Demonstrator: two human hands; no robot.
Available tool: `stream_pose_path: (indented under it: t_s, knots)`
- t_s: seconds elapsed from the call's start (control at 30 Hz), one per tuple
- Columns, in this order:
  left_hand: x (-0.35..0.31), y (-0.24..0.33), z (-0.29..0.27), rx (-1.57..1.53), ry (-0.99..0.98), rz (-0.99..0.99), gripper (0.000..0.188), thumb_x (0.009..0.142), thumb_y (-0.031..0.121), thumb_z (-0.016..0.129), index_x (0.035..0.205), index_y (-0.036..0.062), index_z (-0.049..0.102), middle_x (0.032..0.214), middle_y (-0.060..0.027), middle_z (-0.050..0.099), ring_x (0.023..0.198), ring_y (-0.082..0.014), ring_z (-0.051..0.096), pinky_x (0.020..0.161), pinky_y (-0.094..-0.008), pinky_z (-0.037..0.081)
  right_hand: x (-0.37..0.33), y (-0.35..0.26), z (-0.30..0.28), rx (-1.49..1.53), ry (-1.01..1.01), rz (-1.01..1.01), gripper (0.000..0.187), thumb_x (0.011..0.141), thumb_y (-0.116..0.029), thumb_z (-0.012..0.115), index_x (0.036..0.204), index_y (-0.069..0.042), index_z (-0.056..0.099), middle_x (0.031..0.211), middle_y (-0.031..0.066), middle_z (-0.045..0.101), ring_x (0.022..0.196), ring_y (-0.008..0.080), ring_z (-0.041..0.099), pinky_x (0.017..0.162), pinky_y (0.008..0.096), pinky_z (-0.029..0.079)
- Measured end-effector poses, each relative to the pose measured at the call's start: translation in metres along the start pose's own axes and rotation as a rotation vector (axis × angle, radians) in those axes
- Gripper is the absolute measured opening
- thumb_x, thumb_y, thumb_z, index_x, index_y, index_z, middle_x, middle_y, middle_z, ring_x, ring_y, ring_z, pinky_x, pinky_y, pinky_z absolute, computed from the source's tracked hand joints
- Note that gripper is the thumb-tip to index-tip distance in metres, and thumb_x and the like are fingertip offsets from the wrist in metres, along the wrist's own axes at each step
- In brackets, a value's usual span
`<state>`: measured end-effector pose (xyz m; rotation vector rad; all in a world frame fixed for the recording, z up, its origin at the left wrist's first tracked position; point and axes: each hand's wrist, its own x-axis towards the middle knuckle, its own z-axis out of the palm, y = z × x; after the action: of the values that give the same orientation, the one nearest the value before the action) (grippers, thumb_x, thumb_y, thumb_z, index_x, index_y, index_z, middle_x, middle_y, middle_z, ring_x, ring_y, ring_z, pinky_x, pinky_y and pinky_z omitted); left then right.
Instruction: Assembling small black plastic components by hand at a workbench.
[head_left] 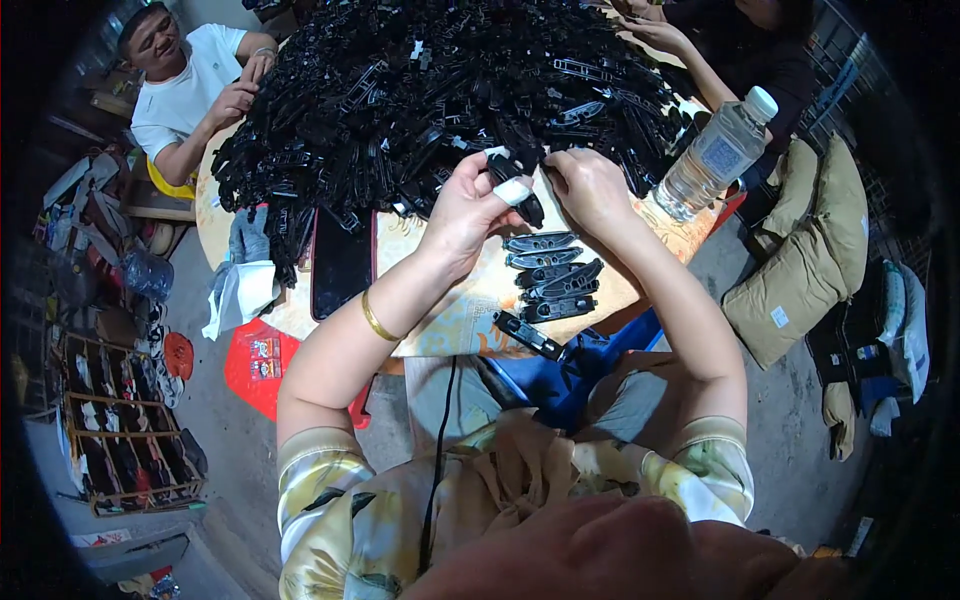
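Note:
My left hand (466,215), with white tape round its thumb and a fingertip, is closed on a dark plastic part (533,208) above the table. Beside it, my right hand (592,190) has its fingers curled together near the pile's edge. Whatever those fingers hold, if anything, is hidden. Below the hands lies a short column of similar black plastic parts (545,262), side by side. Another black part (530,334) sits at an angle on the table's near edge. Beyond my hands rises a big heap of black plastic parts (400,110).
A clear bottle (718,155) stands right of my right hand. At left lie a dark phone (342,262) and a white paper (245,295). One co-worker (190,85) sits far left; another person's arm (690,62) reaches in far right. Tan sacks (800,275) and a red stool (258,365) flank the table.

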<state>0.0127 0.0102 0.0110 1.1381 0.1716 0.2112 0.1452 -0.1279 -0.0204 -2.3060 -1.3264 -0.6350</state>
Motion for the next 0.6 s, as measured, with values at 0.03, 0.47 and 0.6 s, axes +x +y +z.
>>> stream_pose_path:
  t_s: [0.03,0.47,0.6]
  knots:
    - [0.0,0.0,0.0,0.001,0.001,0.002,0.037,0.083,0.01,0.066,0.113,0.003,0.045,0.091,-0.0047,0.065,0.058,-0.0052,0.058,0.054,-0.017,0.05,-0.002,-0.001,-0.002,0.017,0.001,0.009,0.017,0.076,-0.015,0.064,0.09,-0.006,0.065,0.079,0.0124,0.064,0.077,0.0293,0.062,0.068,0.0383,0.05]
    - [0.0,-0.012,-0.004,-0.02,-0.167,-0.069,0.033,0.084,-0.004,0.057,0.115,-0.0004,0.049,0.104,-0.012,0.062,0.091,-0.0191,0.064,0.082,-0.0299,0.055,-0.025,-0.028,-0.057,0.544,0.28,-0.113,0.009,0.072,0.002,0.068,0.081,0.001,0.065,0.084,0.0124,0.067,0.074,0.0231,0.064,0.066,0.0307,0.05]
    - [0.0,-0.012,-0.002,-0.019,-0.179,-0.058,0.033,0.083,-0.005,0.057,0.116,-0.0005,0.049,0.105,-0.0129,0.062,0.086,-0.0195,0.066,0.082,-0.0301,0.055,-0.028,-0.028,-0.056,0.474,0.286,-0.232,0.017,0.069,0.004,0.068,0.085,-0.001,0.064,0.083,0.0116,0.066,0.073,0.0257,0.063,0.065,0.0327,0.049]
